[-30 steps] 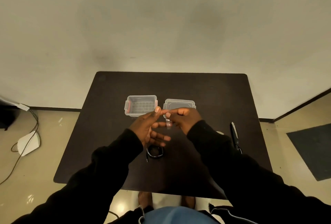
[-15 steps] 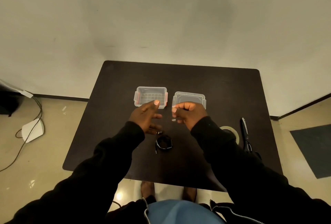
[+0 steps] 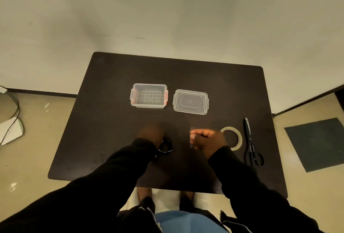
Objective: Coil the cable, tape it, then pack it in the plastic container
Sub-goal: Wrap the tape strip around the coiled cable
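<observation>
Left hand [image 3: 150, 134], blurred, is reaching onto the small black coiled cable [image 3: 165, 145] lying on the dark desk [image 3: 111, 130]; fingers' state unclear. Right hand [image 3: 206, 139] fingers are pinching a clear tape strip [image 3: 191, 140]. Open clear plastic container [image 3: 149, 95] is sitting behind.
</observation>
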